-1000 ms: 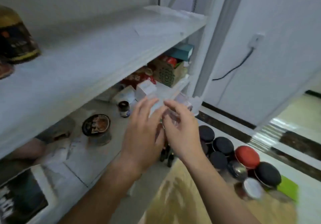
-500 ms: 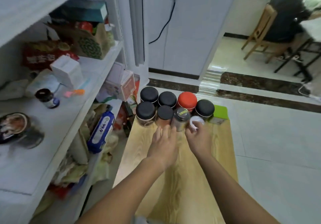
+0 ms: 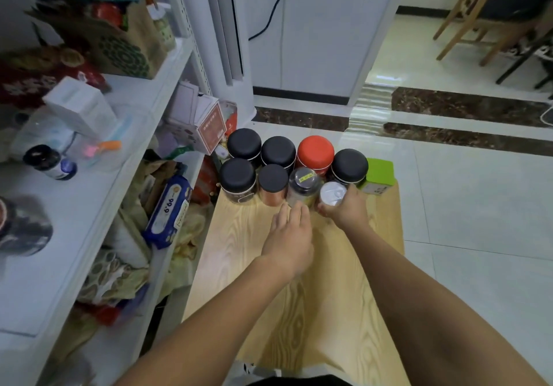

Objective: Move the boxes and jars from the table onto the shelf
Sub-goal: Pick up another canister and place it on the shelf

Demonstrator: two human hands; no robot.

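The fingers [image 3: 353, 195] of the right hand [image 3: 347, 212] are curled round a small silver-topped can [image 3: 331, 194], gripping its side as it stands on the pale wooden surface [image 3: 299, 311]. The fingers [image 3: 294, 213] of the left hand [image 3: 291, 237] are straight and close together, palm down, holding nothing. They reach to the foot of a clear-lidded jar [image 3: 303, 185] just left of the can; whether they touch it cannot be told. Can and jar are part of a tight, upright cluster at the far end of the surface. Left of the clear-lidded jar in the near row are a copper jar [image 3: 273, 182] with a black lid and a dark jar [image 3: 238, 177], also black-lidded. Behind them is a back row of black-lidded jars [image 3: 278, 150] with a red jar [image 3: 315, 152] among them. A green box [image 3: 378, 173] sits at the far right corner. Just beside the surface on the left is a white shelf [image 3: 98, 194]. Its boards are crowded with a white box [image 3: 79, 105], a small dark bottle [image 3: 49, 161] and a brown patterned bag [image 3: 125, 47].
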